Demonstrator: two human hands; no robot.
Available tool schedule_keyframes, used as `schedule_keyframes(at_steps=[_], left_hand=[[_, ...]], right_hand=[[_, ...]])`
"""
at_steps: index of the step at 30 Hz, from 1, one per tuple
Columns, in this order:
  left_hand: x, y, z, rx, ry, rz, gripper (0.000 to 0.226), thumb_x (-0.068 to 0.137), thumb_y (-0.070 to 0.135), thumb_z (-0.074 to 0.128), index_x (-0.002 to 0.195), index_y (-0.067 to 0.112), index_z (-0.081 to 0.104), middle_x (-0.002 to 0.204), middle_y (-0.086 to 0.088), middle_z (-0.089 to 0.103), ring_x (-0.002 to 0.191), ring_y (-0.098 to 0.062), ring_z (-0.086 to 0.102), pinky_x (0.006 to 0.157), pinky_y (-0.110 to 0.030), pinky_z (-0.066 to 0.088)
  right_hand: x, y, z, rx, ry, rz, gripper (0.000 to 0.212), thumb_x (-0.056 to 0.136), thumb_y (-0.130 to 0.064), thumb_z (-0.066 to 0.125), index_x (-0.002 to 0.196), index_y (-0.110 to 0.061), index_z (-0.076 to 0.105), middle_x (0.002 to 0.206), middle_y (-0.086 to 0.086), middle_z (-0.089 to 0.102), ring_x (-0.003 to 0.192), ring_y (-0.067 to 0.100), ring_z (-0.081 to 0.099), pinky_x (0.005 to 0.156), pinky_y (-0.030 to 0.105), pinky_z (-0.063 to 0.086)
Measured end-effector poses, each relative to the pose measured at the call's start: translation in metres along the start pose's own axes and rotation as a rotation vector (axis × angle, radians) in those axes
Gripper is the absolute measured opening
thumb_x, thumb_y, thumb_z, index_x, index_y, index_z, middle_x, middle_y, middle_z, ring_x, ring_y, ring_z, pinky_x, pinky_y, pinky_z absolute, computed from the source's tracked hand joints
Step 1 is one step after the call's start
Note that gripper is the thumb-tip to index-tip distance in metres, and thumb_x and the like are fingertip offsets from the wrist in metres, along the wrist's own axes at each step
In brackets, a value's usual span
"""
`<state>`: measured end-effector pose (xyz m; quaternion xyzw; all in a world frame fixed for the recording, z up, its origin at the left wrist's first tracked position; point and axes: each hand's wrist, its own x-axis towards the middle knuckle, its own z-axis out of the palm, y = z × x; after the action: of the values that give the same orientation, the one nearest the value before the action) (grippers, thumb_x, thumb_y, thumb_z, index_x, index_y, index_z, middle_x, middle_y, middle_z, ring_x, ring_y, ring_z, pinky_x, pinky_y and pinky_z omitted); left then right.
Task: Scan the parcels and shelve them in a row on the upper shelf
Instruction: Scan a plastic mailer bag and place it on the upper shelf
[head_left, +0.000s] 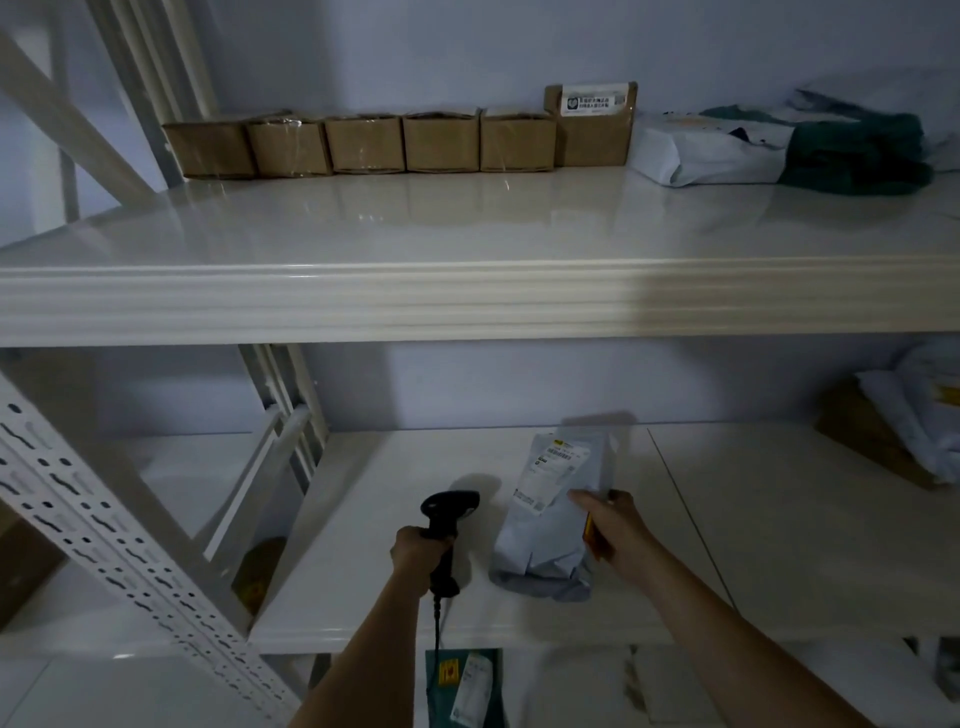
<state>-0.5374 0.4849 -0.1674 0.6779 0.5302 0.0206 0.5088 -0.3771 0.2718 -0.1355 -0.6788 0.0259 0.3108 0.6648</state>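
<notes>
A grey plastic mailer parcel (550, 514) with a white barcode label lies on the lower shelf (753, 530). My right hand (615, 527) grips its right edge, thumb on the label side. My left hand (418, 551) holds a black corded barcode scanner (447, 519) by the handle, its head raised just left of the parcel. On the upper shelf (467, 223), several brown cardboard boxes (363, 143) stand in a row against the back wall, with a taller labelled box (592, 124) at the row's right end.
White and dark green soft parcels (779, 150) lie on the upper shelf's right side. More bags and a brown box (893, 426) sit at the lower shelf's far right. A perforated shelf upright (104, 530) slants at left. A green parcel (462, 686) lies below.
</notes>
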Motion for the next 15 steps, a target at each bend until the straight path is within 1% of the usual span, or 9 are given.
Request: schedule_keyframes(at_steps=[2,5,6,8,10,12,13,14,15], left_hand=[[0.006,-0.001,0.003,0.009,-0.012,-0.007,0.022,0.087,0.027,0.071,0.094,0.007,0.064,0.085,-0.010,0.061,0.083,-0.027,0.059,0.077,-0.032,0.053],[0.015,-0.005,0.005,0.011,-0.016,-0.003,0.034,0.086,0.027,0.072,0.108,0.003,0.067,0.097,-0.015,0.066,0.093,-0.031,0.064,0.081,-0.034,0.054],[0.016,-0.006,0.004,0.034,-0.016,-0.006,0.035,0.086,0.028,0.072,0.109,0.002,0.067,0.101,-0.016,0.068,0.097,-0.032,0.065,0.083,-0.035,0.054],[0.018,-0.005,0.001,0.095,0.001,-0.016,0.033,0.086,0.029,0.071,0.103,0.002,0.064,0.107,-0.018,0.068,0.100,-0.033,0.064,0.085,-0.037,0.055],[0.019,-0.003,-0.001,0.168,0.045,-0.042,0.034,0.085,0.029,0.071,0.103,0.003,0.058,0.115,-0.021,0.064,0.105,-0.035,0.061,0.090,-0.040,0.053],[0.011,0.005,-0.002,0.191,0.122,-0.071,0.046,0.083,0.031,0.069,0.116,0.003,0.052,0.126,-0.022,0.051,0.116,-0.039,0.049,0.095,-0.042,0.047],[0.005,0.012,-0.002,0.174,0.182,-0.033,0.047,0.084,0.031,0.067,0.118,0.004,0.051,0.128,-0.022,0.046,0.118,-0.040,0.044,0.095,-0.043,0.044],[-0.005,0.022,-0.002,0.135,0.225,0.041,0.045,0.085,0.030,0.065,0.119,0.004,0.052,0.126,-0.021,0.046,0.116,-0.040,0.044,0.094,-0.043,0.043],[-0.012,0.033,0.002,0.077,0.218,0.132,0.040,0.088,0.027,0.062,0.121,0.005,0.054,0.123,-0.020,0.050,0.110,-0.037,0.049,0.091,-0.038,0.045]], right_hand=[[0.000,0.003,0.002,0.000,-0.014,0.010,0.067,0.076,-0.025,0.085,0.131,-0.004,0.054,0.116,0.020,0.069,0.100,0.037,0.071,0.082,0.050,0.061],[0.002,0.005,0.004,0.000,-0.044,-0.003,0.069,0.073,-0.029,0.086,0.131,-0.005,0.057,0.115,0.018,0.072,0.100,0.037,0.072,0.088,0.056,0.058],[0.003,0.006,0.004,0.008,-0.047,-0.001,0.069,0.074,-0.029,0.085,0.132,-0.007,0.057,0.116,0.017,0.072,0.100,0.036,0.072,0.089,0.055,0.058],[-0.001,0.004,0.006,0.007,-0.037,-0.009,0.058,0.082,-0.026,0.080,0.132,-0.008,0.056,0.116,0.016,0.071,0.102,0.035,0.071,0.089,0.051,0.058],[-0.003,0.004,0.007,0.022,-0.031,-0.016,0.053,0.087,-0.026,0.075,0.134,-0.011,0.055,0.115,0.014,0.072,0.101,0.033,0.071,0.084,0.045,0.060],[-0.006,0.000,0.009,0.045,-0.005,-0.052,0.062,0.088,-0.031,0.074,0.142,-0.017,0.047,0.121,0.013,0.069,0.101,0.032,0.071,0.076,0.041,0.060],[-0.010,-0.005,0.009,0.049,0.011,-0.076,0.067,0.088,-0.033,0.073,0.146,-0.021,0.042,0.124,0.014,0.066,0.101,0.032,0.070,0.074,0.040,0.060],[-0.012,-0.009,0.008,0.060,0.042,-0.086,0.065,0.090,-0.032,0.072,0.146,-0.023,0.039,0.125,0.014,0.065,0.100,0.031,0.070,0.071,0.039,0.060],[-0.019,-0.016,0.006,0.058,0.069,-0.100,0.056,0.093,-0.029,0.069,0.141,-0.024,0.041,0.122,0.014,0.064,0.096,0.030,0.070,0.069,0.037,0.059]])
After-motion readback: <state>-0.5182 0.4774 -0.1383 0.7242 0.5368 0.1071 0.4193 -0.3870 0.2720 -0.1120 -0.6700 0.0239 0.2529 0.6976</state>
